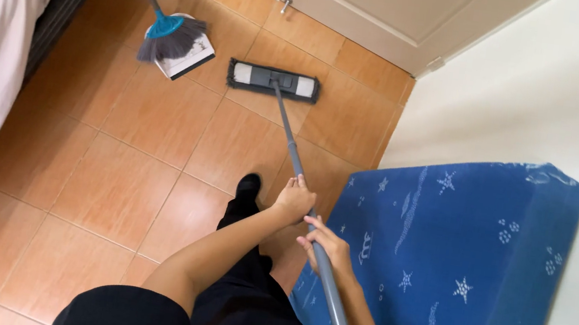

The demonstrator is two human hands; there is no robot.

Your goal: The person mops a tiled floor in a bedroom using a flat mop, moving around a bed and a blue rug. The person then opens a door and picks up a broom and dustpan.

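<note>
Glossy orange floor tiles [138, 111] with thin grout lines, cream door [372, 1] beyond. Flat mop head [273, 79], grey and rectangular, pressed to the tiles near the door, just right of a teal-collared broom [169, 34] resting on a dustpan [187, 58]. Slim grey metal mop handle [292, 144] gripped by both hands: left hand [293, 199] higher, right hand [326, 249] below, fingers wrapped shut around it. Risks, judged: pad nudging the dustpan and scattering dirt; handle snagging the soft blue patterned mattress [456, 269]; slipping on slick tile
</note>
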